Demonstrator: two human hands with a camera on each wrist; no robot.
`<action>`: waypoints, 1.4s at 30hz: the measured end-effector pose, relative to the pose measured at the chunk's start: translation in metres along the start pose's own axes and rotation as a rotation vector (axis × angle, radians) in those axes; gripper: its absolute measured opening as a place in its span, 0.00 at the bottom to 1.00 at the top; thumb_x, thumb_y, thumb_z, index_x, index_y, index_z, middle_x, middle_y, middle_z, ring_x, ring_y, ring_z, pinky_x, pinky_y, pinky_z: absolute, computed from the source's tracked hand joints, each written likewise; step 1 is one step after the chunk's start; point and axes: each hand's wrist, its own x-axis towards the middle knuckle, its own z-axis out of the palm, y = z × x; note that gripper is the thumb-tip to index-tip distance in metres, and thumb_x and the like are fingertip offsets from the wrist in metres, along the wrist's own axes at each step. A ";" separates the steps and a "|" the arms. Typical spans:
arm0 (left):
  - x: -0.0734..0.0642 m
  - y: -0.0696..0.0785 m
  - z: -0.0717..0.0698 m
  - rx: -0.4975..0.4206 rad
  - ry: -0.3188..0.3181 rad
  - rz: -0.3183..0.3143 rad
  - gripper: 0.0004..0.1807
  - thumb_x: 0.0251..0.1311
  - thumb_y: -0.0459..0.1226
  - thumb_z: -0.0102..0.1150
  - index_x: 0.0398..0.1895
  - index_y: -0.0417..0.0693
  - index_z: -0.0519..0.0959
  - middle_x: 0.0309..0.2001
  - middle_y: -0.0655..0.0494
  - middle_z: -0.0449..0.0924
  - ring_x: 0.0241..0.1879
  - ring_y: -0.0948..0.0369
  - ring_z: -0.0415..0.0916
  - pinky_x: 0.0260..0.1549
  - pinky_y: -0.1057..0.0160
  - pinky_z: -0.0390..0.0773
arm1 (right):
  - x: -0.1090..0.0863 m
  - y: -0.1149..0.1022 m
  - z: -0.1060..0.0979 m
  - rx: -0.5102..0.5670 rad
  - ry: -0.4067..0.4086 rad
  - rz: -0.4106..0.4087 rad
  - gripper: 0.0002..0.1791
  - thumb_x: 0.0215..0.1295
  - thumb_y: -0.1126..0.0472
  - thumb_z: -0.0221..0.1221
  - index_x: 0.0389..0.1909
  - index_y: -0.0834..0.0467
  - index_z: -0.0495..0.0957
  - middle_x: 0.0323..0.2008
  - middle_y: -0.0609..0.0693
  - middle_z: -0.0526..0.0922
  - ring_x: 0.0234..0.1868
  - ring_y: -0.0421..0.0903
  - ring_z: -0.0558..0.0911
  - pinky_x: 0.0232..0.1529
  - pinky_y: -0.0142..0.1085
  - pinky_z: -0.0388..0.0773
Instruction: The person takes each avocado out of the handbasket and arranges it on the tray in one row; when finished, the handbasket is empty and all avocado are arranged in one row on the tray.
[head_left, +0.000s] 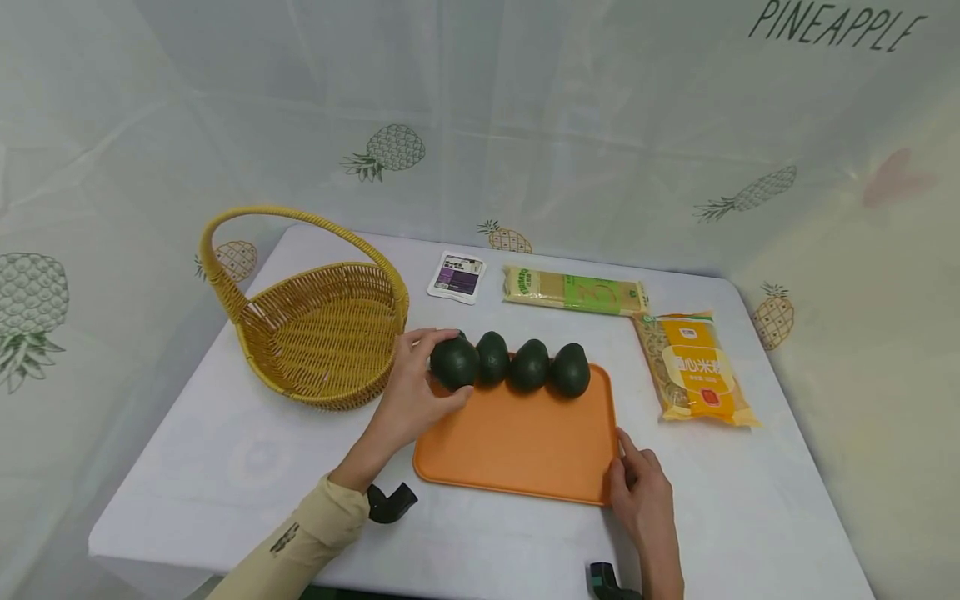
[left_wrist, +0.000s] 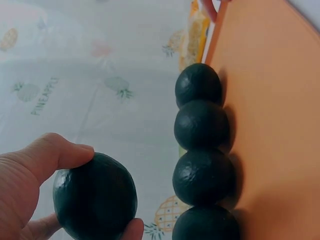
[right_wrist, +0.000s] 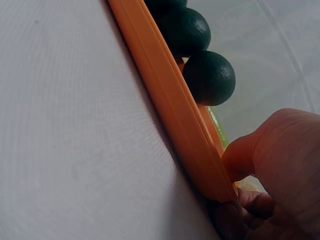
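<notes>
A dark green avocado (head_left: 454,363) is held between the thumb and fingers of my left hand (head_left: 414,390), above the left end of an orange tray (head_left: 525,442). In the left wrist view this avocado (left_wrist: 97,200) is apart from a row of several others. That row, with one avocado (head_left: 570,371) at its right end, lies along the tray's far side; the held fruit mostly hides its left end in the head view. My right hand (head_left: 643,492) grips the tray's right edge near the front corner, thumb at the rim (right_wrist: 227,172) and fingers lower down.
Left of the tray stands a yellow wicker basket (head_left: 322,333) with a tall handle. A small white-and-purple packet (head_left: 457,277) and a long noodle pack (head_left: 573,292) lie behind it. A yellow food bag (head_left: 697,367) lies to the right. Patterned sheeting hangs behind the white table (head_left: 247,508).
</notes>
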 end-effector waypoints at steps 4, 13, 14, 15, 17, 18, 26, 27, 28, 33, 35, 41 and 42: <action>0.004 0.002 0.004 -0.003 -0.009 0.020 0.40 0.54 0.34 0.81 0.72 0.51 0.74 0.73 0.38 0.58 0.52 0.43 0.82 0.58 0.43 0.84 | 0.000 -0.001 0.000 0.006 0.010 -0.003 0.30 0.79 0.64 0.53 0.80 0.57 0.68 0.38 0.56 0.72 0.36 0.49 0.71 0.29 0.31 0.67; 0.008 0.010 0.011 0.017 -0.025 0.039 0.40 0.53 0.34 0.81 0.71 0.52 0.75 0.73 0.38 0.59 0.56 0.44 0.81 0.57 0.46 0.85 | 0.001 -0.001 0.000 0.005 -0.010 0.008 0.30 0.80 0.63 0.54 0.81 0.57 0.67 0.39 0.57 0.73 0.37 0.49 0.72 0.30 0.31 0.67; 0.008 0.010 0.012 0.023 -0.026 0.038 0.41 0.53 0.34 0.81 0.72 0.52 0.75 0.73 0.38 0.59 0.55 0.44 0.81 0.57 0.46 0.85 | 0.001 -0.001 0.000 0.005 -0.012 0.008 0.30 0.80 0.64 0.54 0.81 0.57 0.67 0.39 0.57 0.73 0.37 0.49 0.72 0.30 0.31 0.67; 0.009 0.010 0.012 0.023 -0.029 0.039 0.41 0.53 0.34 0.81 0.72 0.52 0.75 0.73 0.38 0.59 0.54 0.44 0.81 0.57 0.46 0.85 | 0.001 -0.001 0.000 0.005 -0.013 0.011 0.30 0.80 0.64 0.54 0.81 0.57 0.67 0.39 0.57 0.73 0.37 0.49 0.72 0.30 0.31 0.67; 0.010 0.009 0.014 0.024 -0.031 0.040 0.41 0.53 0.34 0.81 0.72 0.53 0.75 0.73 0.39 0.59 0.54 0.45 0.81 0.57 0.46 0.86 | 0.001 -0.001 0.000 0.004 -0.012 0.014 0.31 0.80 0.64 0.54 0.81 0.57 0.67 0.39 0.56 0.73 0.37 0.48 0.72 0.30 0.31 0.67; 0.011 0.009 0.015 0.023 -0.030 0.043 0.41 0.53 0.34 0.81 0.72 0.53 0.75 0.73 0.39 0.59 0.54 0.45 0.81 0.57 0.46 0.86 | 0.001 -0.001 0.000 0.004 -0.011 0.014 0.31 0.79 0.64 0.54 0.81 0.57 0.67 0.39 0.56 0.73 0.36 0.48 0.72 0.30 0.31 0.67; 0.014 0.011 0.020 0.025 -0.052 0.065 0.41 0.53 0.34 0.81 0.72 0.51 0.75 0.73 0.38 0.58 0.65 0.44 0.73 0.57 0.48 0.85 | 0.001 -0.001 0.000 0.012 -0.009 0.011 0.30 0.79 0.64 0.54 0.80 0.57 0.67 0.39 0.57 0.73 0.37 0.49 0.72 0.30 0.30 0.67; 0.015 0.012 0.021 0.029 -0.056 0.069 0.41 0.53 0.34 0.81 0.72 0.51 0.75 0.73 0.38 0.58 0.66 0.43 0.72 0.58 0.48 0.84 | 0.001 -0.001 0.000 0.013 -0.011 0.012 0.30 0.79 0.64 0.54 0.80 0.57 0.67 0.39 0.57 0.73 0.37 0.49 0.72 0.30 0.30 0.68; 0.015 0.013 0.022 0.032 -0.059 0.073 0.40 0.53 0.34 0.81 0.72 0.51 0.75 0.73 0.38 0.58 0.68 0.43 0.70 0.58 0.48 0.83 | 0.001 -0.001 0.000 0.012 -0.011 0.015 0.30 0.79 0.64 0.54 0.80 0.56 0.67 0.39 0.57 0.73 0.37 0.49 0.72 0.30 0.30 0.68; 0.019 0.018 0.026 0.054 -0.074 0.091 0.40 0.53 0.35 0.80 0.71 0.54 0.76 0.75 0.40 0.58 0.72 0.42 0.63 0.63 0.39 0.78 | 0.000 -0.001 0.000 0.013 -0.009 0.015 0.30 0.79 0.64 0.54 0.80 0.57 0.67 0.39 0.57 0.73 0.37 0.49 0.72 0.30 0.30 0.68; 0.020 0.019 0.028 0.057 -0.076 0.093 0.40 0.53 0.36 0.80 0.71 0.55 0.76 0.75 0.41 0.58 0.73 0.42 0.62 0.65 0.35 0.75 | 0.001 -0.001 0.000 0.014 -0.009 0.009 0.30 0.79 0.64 0.54 0.80 0.57 0.67 0.39 0.57 0.73 0.36 0.49 0.72 0.30 0.30 0.68; 0.023 0.022 0.033 0.053 -0.090 0.109 0.39 0.53 0.36 0.80 0.71 0.55 0.76 0.75 0.41 0.59 0.74 0.42 0.60 0.68 0.31 0.72 | 0.001 -0.002 -0.001 0.009 -0.019 0.010 0.31 0.80 0.63 0.53 0.81 0.56 0.67 0.40 0.57 0.73 0.37 0.49 0.73 0.31 0.29 0.69; 0.023 0.023 0.034 0.055 -0.092 0.116 0.39 0.53 0.36 0.80 0.71 0.54 0.76 0.75 0.41 0.59 0.74 0.42 0.60 0.68 0.31 0.72 | 0.001 -0.002 -0.001 0.007 -0.020 0.013 0.31 0.80 0.63 0.53 0.81 0.55 0.67 0.40 0.57 0.73 0.38 0.49 0.73 0.32 0.29 0.69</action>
